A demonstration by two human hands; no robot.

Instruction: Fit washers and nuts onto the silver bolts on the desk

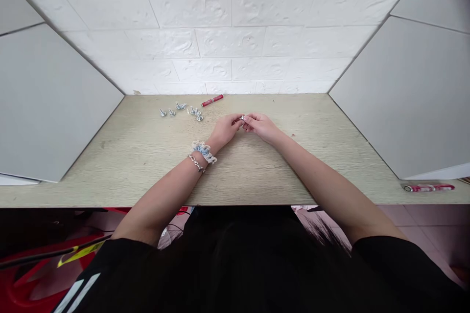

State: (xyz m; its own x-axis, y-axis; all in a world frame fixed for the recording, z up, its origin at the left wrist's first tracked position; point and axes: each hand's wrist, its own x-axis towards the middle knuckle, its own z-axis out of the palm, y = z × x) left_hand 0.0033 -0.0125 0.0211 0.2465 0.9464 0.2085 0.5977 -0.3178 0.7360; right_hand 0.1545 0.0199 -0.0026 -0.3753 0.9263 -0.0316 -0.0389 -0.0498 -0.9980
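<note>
Just beyond the middle of the table, my left hand (224, 129) and my right hand (262, 126) meet at the fingertips. Between them they pinch a small silver metal fastener (242, 118). Fingers cover most of it, so its exact shape is hidden. The fingers of both hands are closed. To the left of my left hand lie several silver bolts with wide washers: a cluster (196, 113) nearest the hand, a small group (180, 106) farther back, and two single bolts (163, 113) at the left.
A red tube-shaped marker (212, 100) lies behind my left hand near the white brick wall (231, 41). Another red marker (429, 188) is at the table's front right edge. Grey panels (55, 102) stand on both sides of the wooden tabletop (242, 176).
</note>
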